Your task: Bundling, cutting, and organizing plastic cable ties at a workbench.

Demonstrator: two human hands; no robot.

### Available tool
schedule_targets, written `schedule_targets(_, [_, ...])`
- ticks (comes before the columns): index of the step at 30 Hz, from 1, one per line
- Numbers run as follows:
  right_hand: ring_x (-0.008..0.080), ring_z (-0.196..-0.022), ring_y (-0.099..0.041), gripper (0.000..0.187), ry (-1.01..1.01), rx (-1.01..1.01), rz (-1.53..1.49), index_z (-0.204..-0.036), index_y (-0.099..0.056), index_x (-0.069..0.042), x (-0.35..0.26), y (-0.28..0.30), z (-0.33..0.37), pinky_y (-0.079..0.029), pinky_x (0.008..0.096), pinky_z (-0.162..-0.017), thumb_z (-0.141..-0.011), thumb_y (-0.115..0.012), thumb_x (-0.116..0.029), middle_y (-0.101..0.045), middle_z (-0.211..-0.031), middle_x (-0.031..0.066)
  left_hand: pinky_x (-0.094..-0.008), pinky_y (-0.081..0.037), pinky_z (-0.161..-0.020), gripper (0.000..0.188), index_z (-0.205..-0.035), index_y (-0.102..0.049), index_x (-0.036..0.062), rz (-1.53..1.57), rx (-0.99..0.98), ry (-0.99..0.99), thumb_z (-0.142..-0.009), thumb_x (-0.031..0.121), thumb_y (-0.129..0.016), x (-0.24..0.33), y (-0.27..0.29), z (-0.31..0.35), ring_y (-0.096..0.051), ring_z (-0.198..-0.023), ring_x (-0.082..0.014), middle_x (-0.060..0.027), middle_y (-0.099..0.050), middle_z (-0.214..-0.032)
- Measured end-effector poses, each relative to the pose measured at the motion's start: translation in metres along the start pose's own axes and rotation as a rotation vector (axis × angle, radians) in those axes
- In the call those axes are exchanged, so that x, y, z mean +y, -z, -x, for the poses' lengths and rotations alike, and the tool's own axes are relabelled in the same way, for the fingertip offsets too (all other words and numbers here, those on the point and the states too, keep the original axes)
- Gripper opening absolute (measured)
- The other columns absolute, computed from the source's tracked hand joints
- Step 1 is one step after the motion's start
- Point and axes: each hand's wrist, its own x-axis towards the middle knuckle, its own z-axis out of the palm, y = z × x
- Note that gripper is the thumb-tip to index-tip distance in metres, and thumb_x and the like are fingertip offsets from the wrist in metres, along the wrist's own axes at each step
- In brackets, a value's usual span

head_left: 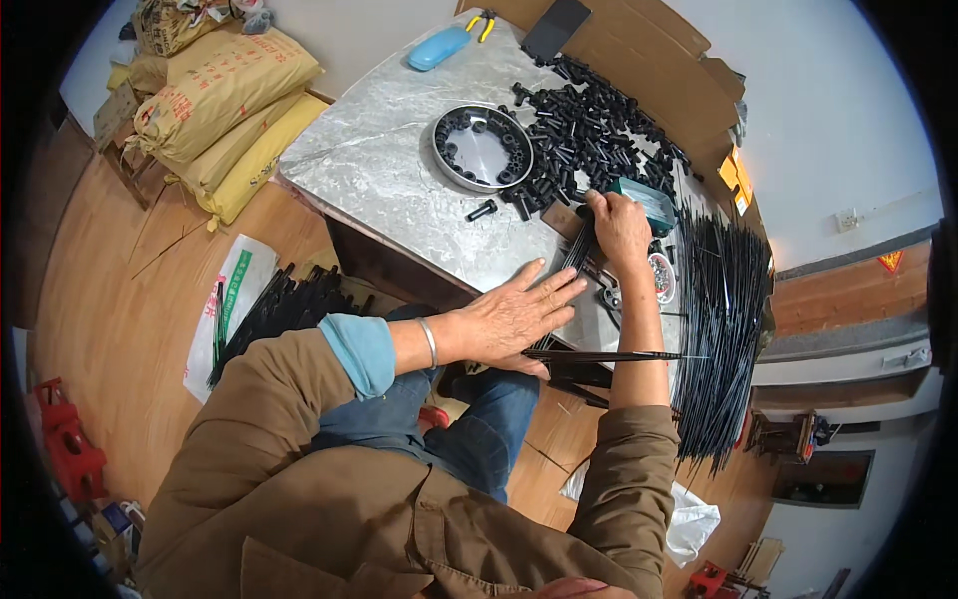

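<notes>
We seem to be evening dark strands at five o'clock on the tabletop: right hand, grip closed round them; left hand spread over them, hold unclear. Next likely needs steady alignment.

A plain silver bangle circles the wrist of the left hand, behind its fingers. Farther back from those fingers comes a light-blue cuff — turned back at the end of a brown left sleeve. Well behind the fingers of the right hand, the brown right sleeve bunches in creases. Blue jeans show between the left fingers and the jacket's brown front, which has stitched seams.
</notes>
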Motion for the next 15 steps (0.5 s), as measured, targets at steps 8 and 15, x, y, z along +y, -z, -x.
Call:
schedule_targets(8, [0.0292,-0.057,-0.06,0.033,-0.082,0.094,-0.368,-0.082,-0.066,-0.003,0.011,0.047,0.004,-0.047,0.0389,-0.06,-0.089,-0.057,-0.034,-0.062,-0.063,0.0148,-0.0582,-0.013,-0.112,0.082,-0.136,-0.044,0.0069,-0.116,0.021,-0.069,-0.079,0.065,-0.053,-0.003,-0.002,-0.002,-0.012,-0.143,-0.0329,-0.0147,-0.02,-0.153])
schedule_targets(15, [0.013,-0.065,-0.058,0.032,0.006,0.662,-0.235,-0.092,-0.066,0.002,0.053,0.045,0.022,-0.045,0.0278,-0.061,-0.09,-0.06,-0.029,-0.065,-0.072,0.0069,-0.0571,-0.013,-0.112,0.083,-0.136,-0.044,0.0066,-0.002,-0.048,0.032,-0.077,0.063,-0.057,0.001,-0.001,-0.006,-0.013,-0.143,-0.0324,-0.0148,-0.023,-0.152])
